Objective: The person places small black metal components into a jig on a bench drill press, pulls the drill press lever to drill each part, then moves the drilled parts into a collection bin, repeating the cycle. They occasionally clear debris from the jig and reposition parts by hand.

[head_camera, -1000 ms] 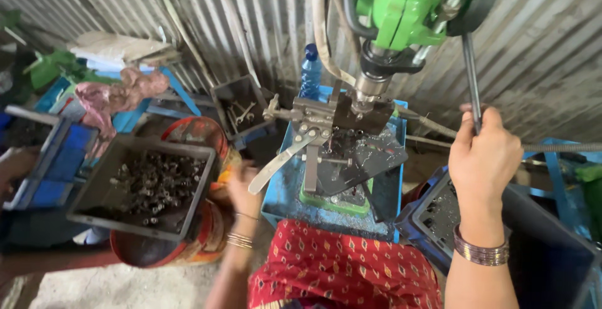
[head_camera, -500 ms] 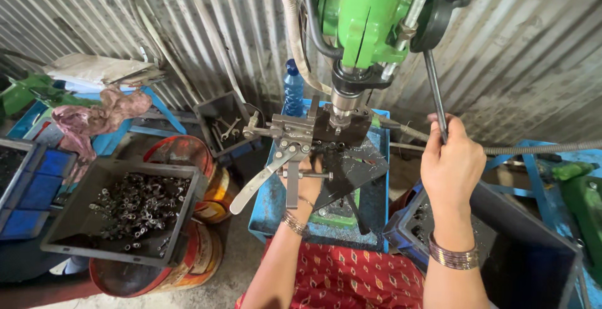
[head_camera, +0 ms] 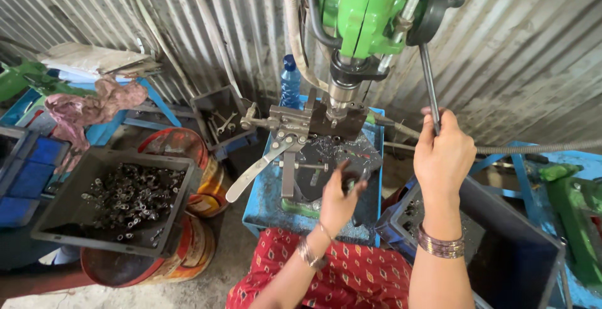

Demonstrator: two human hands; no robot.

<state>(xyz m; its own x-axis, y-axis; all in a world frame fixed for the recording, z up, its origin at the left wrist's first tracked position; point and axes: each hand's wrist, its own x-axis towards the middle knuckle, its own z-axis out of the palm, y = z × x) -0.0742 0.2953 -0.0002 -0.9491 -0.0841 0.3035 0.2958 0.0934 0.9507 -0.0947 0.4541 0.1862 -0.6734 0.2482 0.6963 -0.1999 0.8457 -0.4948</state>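
My right hand is closed around the thin metal feed lever of a green drill press. My left hand is raised over the black plate under the spindle, with its fingertips curled together. I cannot see whether a small part sits between them. A metal clamp jig sits below the chuck, and its long silver handle hangs down to the left. All of this stands on a blue table.
A black tray full of small metal parts rests on orange drums at the left. A dark bin stands at the right. A blue bottle, a box of tools and a pink rag lie along the corrugated metal wall.
My left hand has come up from beside the parts tray to the plate under the spindle. My right hand stays on the lever. The view has shifted left.
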